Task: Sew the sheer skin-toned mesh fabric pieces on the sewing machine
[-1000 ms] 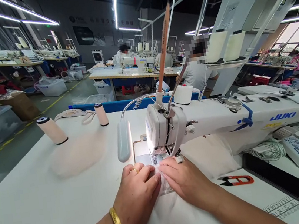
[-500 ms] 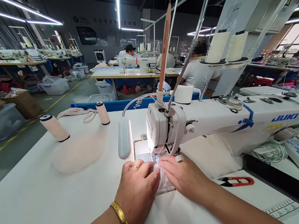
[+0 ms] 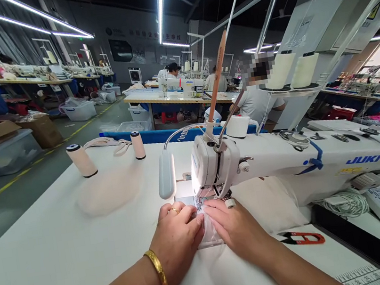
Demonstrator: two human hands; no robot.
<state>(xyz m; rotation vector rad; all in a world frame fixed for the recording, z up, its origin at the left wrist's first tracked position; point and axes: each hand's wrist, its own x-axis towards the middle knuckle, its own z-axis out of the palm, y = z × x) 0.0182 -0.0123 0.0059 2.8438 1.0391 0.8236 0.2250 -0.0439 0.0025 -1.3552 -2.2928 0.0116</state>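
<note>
A sheer white fabric lies under the needle area of the white JUKI sewing machine. Just left of the presser foot, my left hand grips the fabric with bent fingers and the thumb pointing toward the needle. My right hand is closed on the same cloth from the other side, its fingertips close to the foot. Parts of the cloth are hidden beneath both hands. Behind the right hand, more pale fabric spreads under the machine arm.
Orange-handled thread snips lie right of my right forearm, beside a long black tray. Two thread spools and a pale oval fabric piece are on the left tabletop. A lamp stands near the needle. Co-workers sit beyond.
The camera view has tilted and turned slightly, so the background appears lower and farther right. Both hands stay on the fabric by the needle, with hardly any visible movement relative to the machine.
</note>
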